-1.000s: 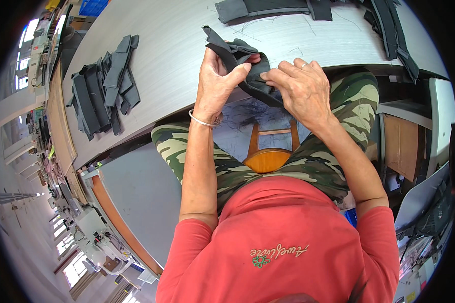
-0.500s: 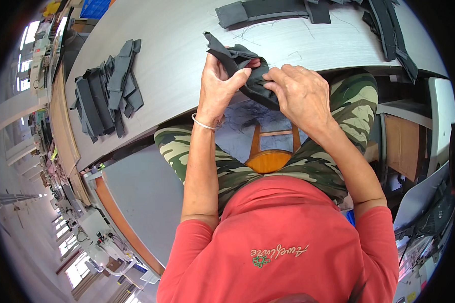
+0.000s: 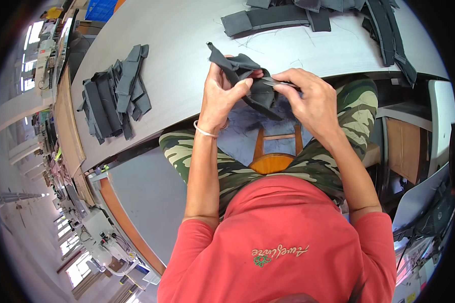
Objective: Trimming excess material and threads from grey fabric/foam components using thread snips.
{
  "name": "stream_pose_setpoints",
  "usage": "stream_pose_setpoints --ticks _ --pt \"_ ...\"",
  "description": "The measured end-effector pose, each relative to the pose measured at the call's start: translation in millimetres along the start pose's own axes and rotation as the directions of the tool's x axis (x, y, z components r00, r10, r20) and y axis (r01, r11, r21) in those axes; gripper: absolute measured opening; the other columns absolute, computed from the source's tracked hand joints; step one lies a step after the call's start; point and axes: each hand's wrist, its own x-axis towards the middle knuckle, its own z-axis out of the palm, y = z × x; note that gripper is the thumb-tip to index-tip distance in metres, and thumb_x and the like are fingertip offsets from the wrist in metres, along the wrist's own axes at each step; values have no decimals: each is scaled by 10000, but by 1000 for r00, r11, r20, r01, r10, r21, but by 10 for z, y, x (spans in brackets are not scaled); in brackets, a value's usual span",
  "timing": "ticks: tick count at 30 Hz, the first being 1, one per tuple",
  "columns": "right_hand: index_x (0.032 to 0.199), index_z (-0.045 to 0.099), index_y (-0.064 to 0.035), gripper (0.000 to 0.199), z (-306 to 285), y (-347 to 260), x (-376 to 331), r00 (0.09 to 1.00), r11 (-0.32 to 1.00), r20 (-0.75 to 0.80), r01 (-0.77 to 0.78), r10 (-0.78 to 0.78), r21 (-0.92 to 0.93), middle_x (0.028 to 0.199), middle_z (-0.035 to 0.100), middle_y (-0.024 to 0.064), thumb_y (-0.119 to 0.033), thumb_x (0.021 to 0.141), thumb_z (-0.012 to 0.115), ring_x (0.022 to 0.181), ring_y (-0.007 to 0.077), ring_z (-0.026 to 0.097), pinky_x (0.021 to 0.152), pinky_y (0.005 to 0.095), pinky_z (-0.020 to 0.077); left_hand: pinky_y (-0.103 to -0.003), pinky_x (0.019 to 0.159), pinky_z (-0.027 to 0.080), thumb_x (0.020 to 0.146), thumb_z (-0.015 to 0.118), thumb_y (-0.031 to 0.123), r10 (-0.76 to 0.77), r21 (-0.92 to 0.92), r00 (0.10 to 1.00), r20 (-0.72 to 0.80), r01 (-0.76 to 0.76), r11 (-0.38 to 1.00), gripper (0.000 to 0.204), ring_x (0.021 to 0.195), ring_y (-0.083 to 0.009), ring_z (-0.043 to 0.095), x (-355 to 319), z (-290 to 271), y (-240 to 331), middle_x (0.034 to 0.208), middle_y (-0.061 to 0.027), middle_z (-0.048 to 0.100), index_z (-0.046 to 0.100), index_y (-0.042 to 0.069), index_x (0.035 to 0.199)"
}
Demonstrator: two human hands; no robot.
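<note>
A folded piece of dark grey fabric (image 3: 262, 96) is gripped in my left hand (image 3: 221, 93), its thumb on the near side and its fingers behind and inside the folds. A white band circles that wrist. My right hand (image 3: 311, 98) is closed on small metal thread snips (image 3: 274, 82), mostly hidden by the fingers. Their silvery tip lies against the fabric, just right of my left fingertips. The cloth is held up at the table's near edge, above my lap.
On the pale table (image 3: 182, 65) a pile of dark fabric strips (image 3: 108, 98) lies at left. More dark strips (image 3: 278, 19) lie along the far side and right. Loose threads are scattered between. A wooden stool (image 3: 272, 162) shows below, and a blue crate (image 3: 100, 9) stands at far left.
My right hand has drawn slightly right, and the metal tip of the snips now shows between its fingers. The left hand keeps its hold on the fabric. The whole view has shifted slightly.
</note>
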Motion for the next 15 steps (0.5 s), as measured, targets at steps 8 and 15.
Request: stream_pose_setpoints --ticks 8,15 --pt "1006 662 -3 203 -320 -158 -161 980 903 110 -195 165 382 904 685 105 -67 813 665 756 156 623 713 263 488 -371 961 448 789 604 -30 59 -89 991 -122 -70 994 472 1026 -265 617 -292 -81 164 1088 -170 600 407 -20 1218" --pt "1006 666 -17 200 -373 -376 -151 983 919 143 -161 116 360 926 684 93 -69 813 670 768 152 627 702 271 497 -208 620 427 780 651 38 201 -53 974 -107 -207 977 526 965 -228 648 -416 -79 376 1066 -128 617 441 4 1261"
